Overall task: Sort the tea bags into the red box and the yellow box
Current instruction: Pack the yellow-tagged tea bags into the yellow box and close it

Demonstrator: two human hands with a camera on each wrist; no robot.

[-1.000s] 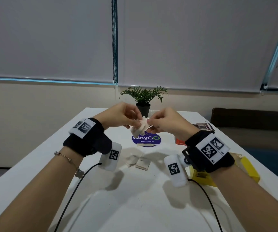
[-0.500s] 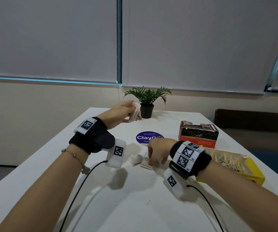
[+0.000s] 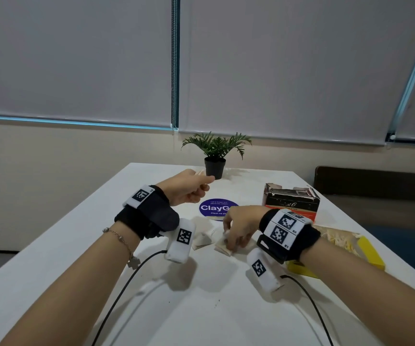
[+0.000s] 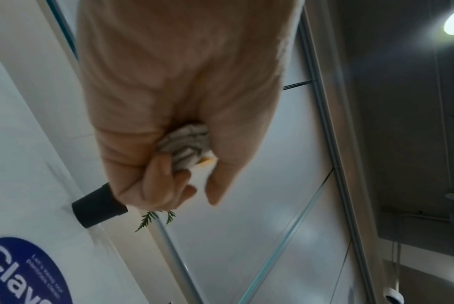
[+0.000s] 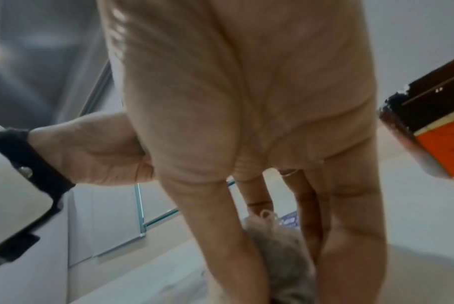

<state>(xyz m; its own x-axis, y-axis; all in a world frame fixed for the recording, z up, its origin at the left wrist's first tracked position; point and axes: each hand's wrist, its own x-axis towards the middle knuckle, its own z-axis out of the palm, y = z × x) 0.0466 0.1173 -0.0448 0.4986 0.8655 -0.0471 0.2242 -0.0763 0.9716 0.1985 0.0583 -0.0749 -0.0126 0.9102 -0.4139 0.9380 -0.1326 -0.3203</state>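
- The left hand (image 3: 189,187) is fisted round a crumpled tea bag (image 4: 186,145), raised above the table (image 3: 51,245).
- The right hand (image 3: 238,227) pinches a second tea bag (image 3: 222,245) lying flat there; it should lift by the edge, then go to the red box (image 3: 291,207) or yellow box (image 3: 370,252).

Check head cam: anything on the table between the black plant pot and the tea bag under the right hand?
Yes: the round blue ClayGo sticker lies on the white table between pot and bag.

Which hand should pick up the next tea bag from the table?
Probably the right hand. Its fingers already reach down around a tea bag on the table, near the red box. The left hand is raised by the plant and already grips a scrunched tea bag.
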